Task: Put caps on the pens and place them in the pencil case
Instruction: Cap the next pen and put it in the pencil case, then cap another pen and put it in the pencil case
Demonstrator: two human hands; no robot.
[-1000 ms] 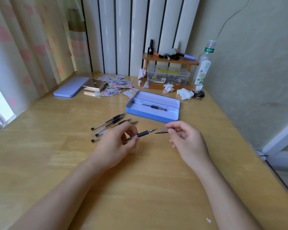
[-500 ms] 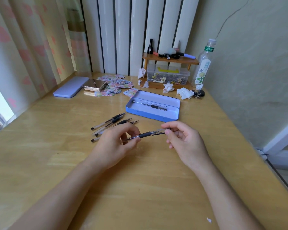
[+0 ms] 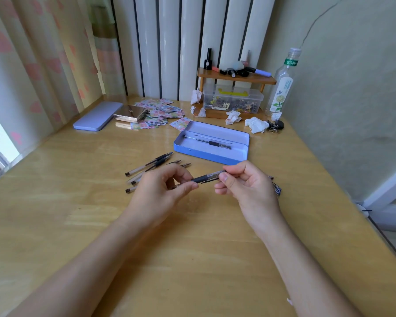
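The pen [image 3: 202,178] is lying nearly level above the wooden table [image 3: 55,202], just in front of the open pencil case [image 3: 212,154]. Its long axis is running left to right and rising slightly toward its right end, where the clear cap [image 3: 217,173] is sitting over the tip. The left hand [image 3: 157,193] is pinching the barrel behind the black grip, fingers curled around it; the right hand [image 3: 245,186] is gripping the cap between thumb and forefinger. Nothing is standing between the pen and the case. Left of the case's front wall, a cluster of uncapped pens [image 3: 153,167] is lying on the table, tips pointing right and away — partly hidden by the left hand. A few loose caps [image 3: 276,188] are showing just behind the right hand. Inside the pencil case one capped pen [image 3: 207,143] is resting lengthwise. The case's lid [image 3: 97,115] is lying well to its left.
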